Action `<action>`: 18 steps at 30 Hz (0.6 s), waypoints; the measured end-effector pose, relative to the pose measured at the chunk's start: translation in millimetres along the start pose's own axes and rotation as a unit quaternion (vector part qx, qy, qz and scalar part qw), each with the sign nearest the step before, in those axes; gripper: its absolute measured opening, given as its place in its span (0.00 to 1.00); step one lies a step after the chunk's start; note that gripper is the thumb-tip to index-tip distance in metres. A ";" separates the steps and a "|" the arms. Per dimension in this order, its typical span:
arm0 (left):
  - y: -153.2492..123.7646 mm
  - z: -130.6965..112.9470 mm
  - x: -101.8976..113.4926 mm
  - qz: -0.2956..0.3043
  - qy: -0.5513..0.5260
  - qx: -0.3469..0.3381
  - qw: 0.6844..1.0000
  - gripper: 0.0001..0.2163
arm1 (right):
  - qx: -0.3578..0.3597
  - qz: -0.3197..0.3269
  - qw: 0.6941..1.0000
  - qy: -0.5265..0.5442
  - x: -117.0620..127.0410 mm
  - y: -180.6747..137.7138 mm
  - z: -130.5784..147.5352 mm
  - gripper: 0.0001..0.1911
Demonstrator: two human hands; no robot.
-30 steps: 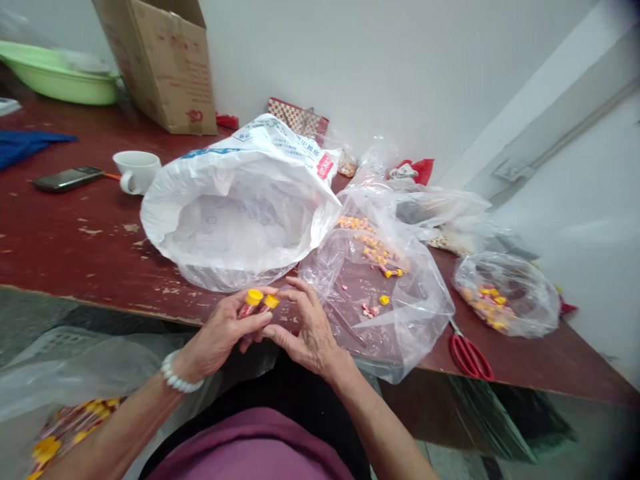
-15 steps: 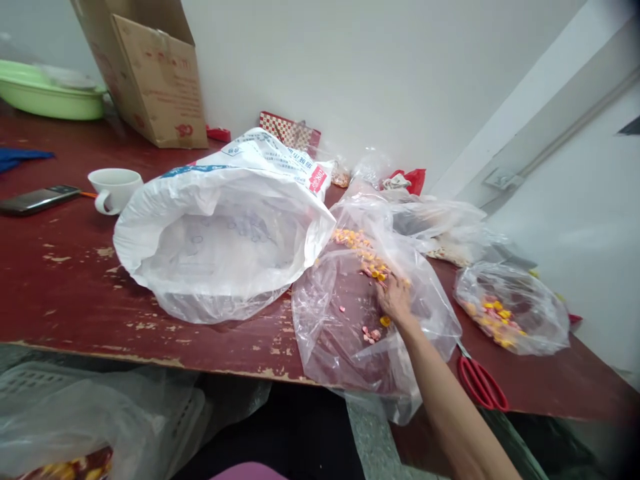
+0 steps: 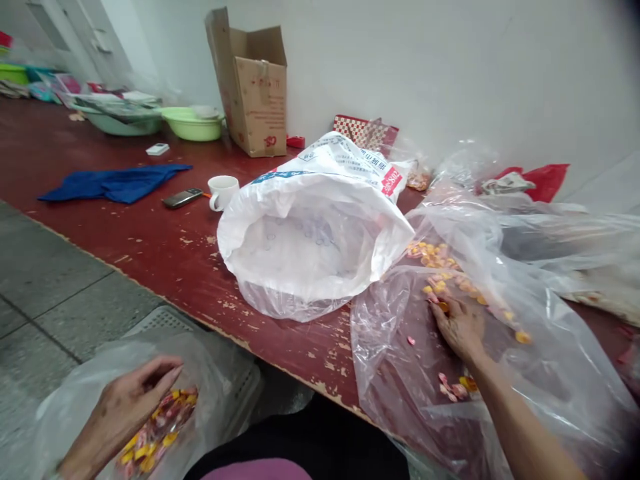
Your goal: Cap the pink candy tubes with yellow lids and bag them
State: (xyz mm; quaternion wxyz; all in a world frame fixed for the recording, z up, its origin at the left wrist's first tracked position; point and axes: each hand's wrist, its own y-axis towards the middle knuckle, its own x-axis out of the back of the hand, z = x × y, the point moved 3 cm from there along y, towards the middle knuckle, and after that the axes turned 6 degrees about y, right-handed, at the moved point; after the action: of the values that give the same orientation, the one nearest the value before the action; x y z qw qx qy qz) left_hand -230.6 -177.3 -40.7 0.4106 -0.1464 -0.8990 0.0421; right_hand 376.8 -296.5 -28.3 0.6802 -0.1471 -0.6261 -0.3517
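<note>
My right hand [image 3: 460, 325] is on the clear plastic bag [image 3: 380, 333] spread over the table. Its fingertips close around a small yellow-and-pink plastic piece [image 3: 443, 307] at the edge of a scattered pile of similar pieces [image 3: 433, 257]. More pink pieces [image 3: 453, 388] lie nearer the table's front edge. At the lower left, my left hand [image 3: 133, 403] hovers over an open clear bag [image 3: 60, 413], fingers extended and thumb apart. Yellow, pink and dark red pieces [image 3: 150, 447] fill this bag below the hand.
A large white sack [image 3: 320, 253] lies with its mouth facing me. Left of it are a white cup [image 3: 223, 192], a phone [image 3: 183, 198] and a blue cloth [image 3: 115, 183]. Behind stand a cardboard box [image 3: 263, 107] and a green basin [image 3: 193, 125]. A white basket [image 3: 240, 380] sits below the table edge.
The camera has turned left, so things appear farther right. My left hand has come into view over the lower bag. My right hand stays by the pile, its fingers now around a piece.
</note>
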 end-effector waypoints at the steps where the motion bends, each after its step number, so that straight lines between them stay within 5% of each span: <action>1: 8.8 -23.9 2.4 -0.029 0.024 -0.021 0.999 0.07 | 0.034 -0.007 0.999 -0.005 -3.4 -5.7 8.1 0.21; 4: 43.4 -110.1 4.0 -0.116 0.082 -0.213 0.967 0.09 | 0.101 -0.015 0.995 0.014 -6.6 -24.5 30.3 0.19; 7: 90.1 -169.6 -11.5 -0.134 0.188 -0.340 0.912 0.15 | 0.139 0.003 0.988 0.064 0.6 -42.5 47.2 0.16; 13: 162.0 -192.4 -43.5 -0.089 0.291 -0.321 0.897 0.10 | 0.149 0.006 0.985 0.084 23.9 -68.7 63.0 0.12; 18: 128.3 -198.0 -36.1 -0.083 0.169 -0.332 0.924 0.14 | 0.114 -0.039 0.987 0.102 34.0 -66.2 61.3 0.12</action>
State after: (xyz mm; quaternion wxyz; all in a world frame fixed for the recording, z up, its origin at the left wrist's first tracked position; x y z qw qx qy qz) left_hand -30.3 -74.6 38.5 0.4864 -0.2040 -0.7878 -0.3180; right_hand 286.0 -314.1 -1.2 0.7384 -0.0071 -0.5949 -0.3173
